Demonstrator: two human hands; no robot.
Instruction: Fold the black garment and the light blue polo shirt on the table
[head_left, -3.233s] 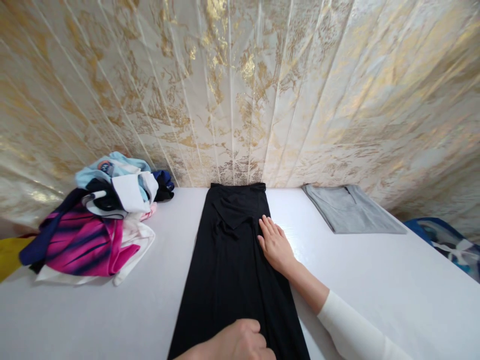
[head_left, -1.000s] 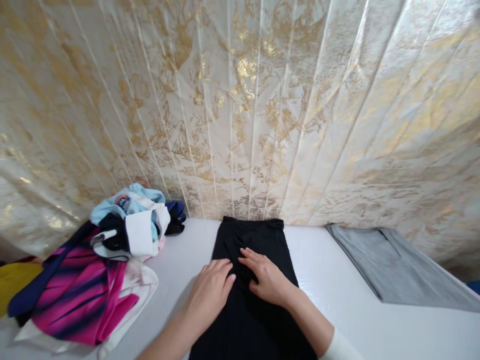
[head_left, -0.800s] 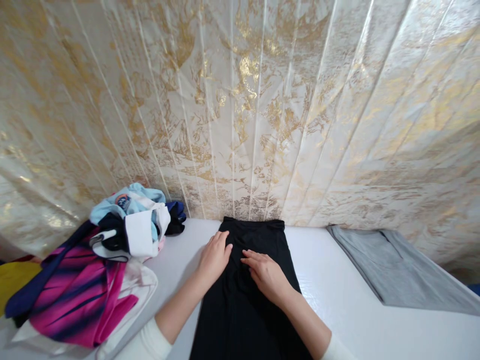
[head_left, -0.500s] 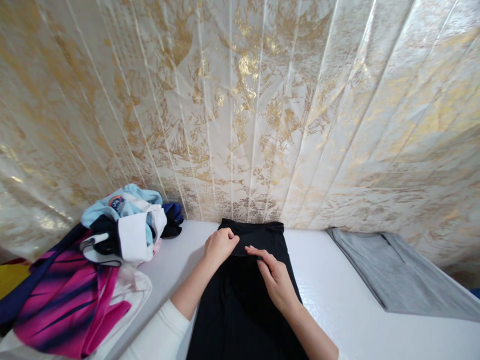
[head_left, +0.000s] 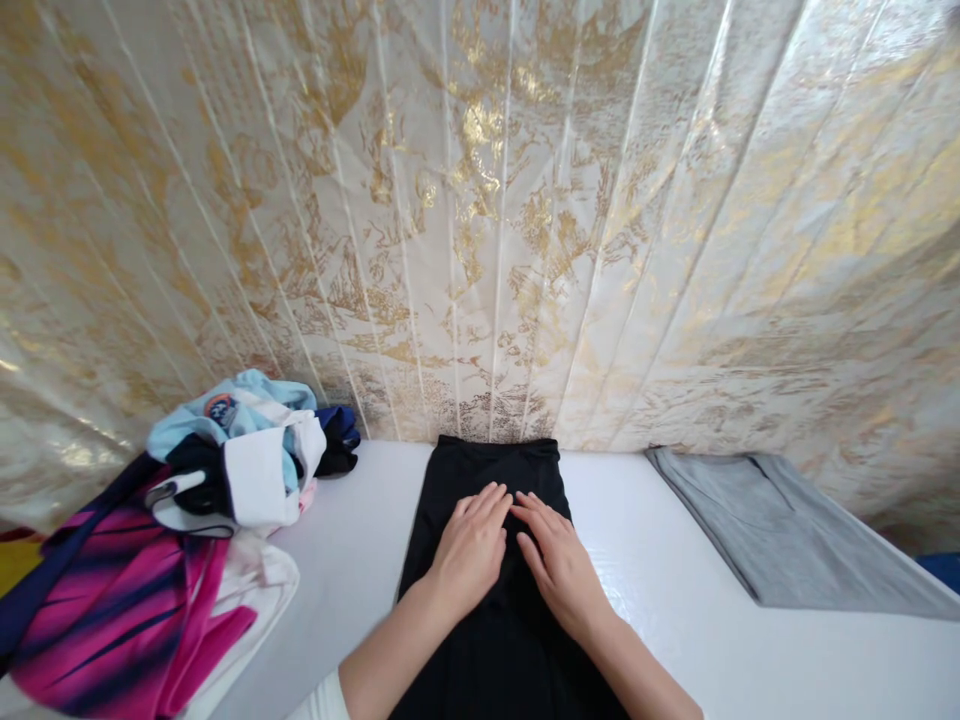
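A black garment with a waistband, which looks like a pair of trousers [head_left: 491, 463], lies lengthwise on the white table in front of me, its waistband at the far edge. My left hand [head_left: 472, 545] rests palm down on its upper part, fingers stretched out. Beside it, my right hand [head_left: 555, 560] also lies on the black cloth, its fingers extended and the thumb a little apart. The fingertips of both hands come close together near the middle of the garment. Neither hand grips anything.
On the left is a heap of clothes: a light blue piece [head_left: 259, 395], a white one [head_left: 262, 475] and a pink and navy one [head_left: 112, 620]. A flat grey garment [head_left: 795, 535] lies on the right of the white table [head_left: 637, 540]. Behind hangs a gold-patterned curtain [head_left: 465, 220].
My left hand has gone from a closed fist near the waistband to lying flat, lower and further right. My right hand's fingers have spread onto the cloth. The view has shifted slightly.
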